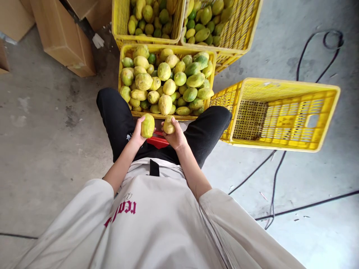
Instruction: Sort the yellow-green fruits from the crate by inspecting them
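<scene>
My left hand (139, 130) is closed around a yellow-green citrus fruit (147, 126), long and lumpy like a large lemon. A smaller, duller yellow citrus fruit (168, 125) sits in my right hand (176, 135), gripped between thumb and fingers. Both hands are held over my lap, a little apart. Just beyond them stands a yellow plastic crate (168, 116) heaped with similar fruit, some yellow, some green. One pale yellow fruit (165, 105) lies at the near side of the heap, close to my right hand.
Two more yellow crates (148, 38) (215, 48) with fruit stand behind. To the right, a yellow crate (280, 145) lies tilted, its slatted inside visible. Cardboard boxes (64, 41) are at upper left. Black cables (305, 206) cross the concrete floor. Something red (158, 142) shows between my legs.
</scene>
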{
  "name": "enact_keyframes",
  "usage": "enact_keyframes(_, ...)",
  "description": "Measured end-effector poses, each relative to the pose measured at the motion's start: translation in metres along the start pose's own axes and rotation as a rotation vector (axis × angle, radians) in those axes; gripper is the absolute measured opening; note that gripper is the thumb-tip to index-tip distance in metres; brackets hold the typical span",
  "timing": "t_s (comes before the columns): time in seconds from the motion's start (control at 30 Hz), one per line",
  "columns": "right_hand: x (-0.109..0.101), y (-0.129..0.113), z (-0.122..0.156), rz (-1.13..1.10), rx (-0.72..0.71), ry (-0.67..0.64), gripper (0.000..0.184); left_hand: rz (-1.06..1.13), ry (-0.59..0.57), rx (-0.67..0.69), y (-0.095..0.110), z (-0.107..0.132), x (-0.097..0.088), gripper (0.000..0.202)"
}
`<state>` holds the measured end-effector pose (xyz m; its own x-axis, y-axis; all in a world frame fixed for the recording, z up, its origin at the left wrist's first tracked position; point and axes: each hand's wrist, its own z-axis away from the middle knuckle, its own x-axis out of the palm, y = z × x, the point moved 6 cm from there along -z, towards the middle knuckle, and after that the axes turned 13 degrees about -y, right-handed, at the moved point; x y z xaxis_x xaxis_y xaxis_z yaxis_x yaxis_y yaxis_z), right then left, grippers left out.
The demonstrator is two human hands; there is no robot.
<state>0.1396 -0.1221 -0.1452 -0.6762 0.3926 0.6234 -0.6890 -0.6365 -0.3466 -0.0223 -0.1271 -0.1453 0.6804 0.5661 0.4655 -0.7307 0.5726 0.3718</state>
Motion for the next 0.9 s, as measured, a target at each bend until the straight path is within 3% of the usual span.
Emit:
enact_keyframes(0.1, 0.001, 0.002, -0.001, -0.049, 0.029, -0.01, 0.029, 0.016, 0.025, -0.005, 0.001, 0.0, -0.001, 0.022)
enact_keyframes(0.43, -0.007, 0.004, -0.003, -0.134, 0.061, 0.018, 0.022, 0.01, -0.006, -0.044, -0.002, -0.008, -0.009, 0.034)
enact_keyframes(0.77, -0.011, 0.003, -0.005, -0.163, 0.04, -0.028, 0.019, -0.102, -0.038, -0.078, -0.003, 0.002, 0.001, 0.027)
enact_keyframes(0.9, -0.009, 0.004, -0.005, -0.191, 0.104, -0.064, 0.024, -0.057, -0.062, -0.05, -0.003, 0.004, 0.005, 0.028)
